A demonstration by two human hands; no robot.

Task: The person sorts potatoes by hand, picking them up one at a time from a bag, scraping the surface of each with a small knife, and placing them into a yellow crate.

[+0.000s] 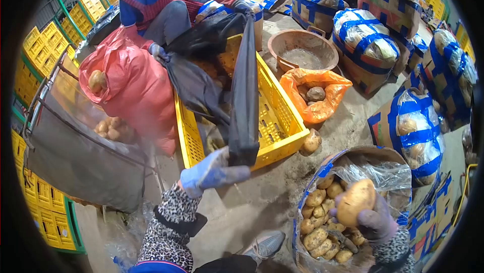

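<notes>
Overall, left hand (207, 173) open, fingers pointing right, just beside end of black sheet (244, 147); contact unclear. Rightward, right hand (379, 221), nearer to box (379, 155), grasps big potato (356, 203) above it, long axis slanting up-right.

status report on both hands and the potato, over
Right hand gripping potato above open box. Left hand open by black sheet. Clear film bunched at box's far side, possibly in the way.

The top edge crops the co-worker (151, 3).
</notes>
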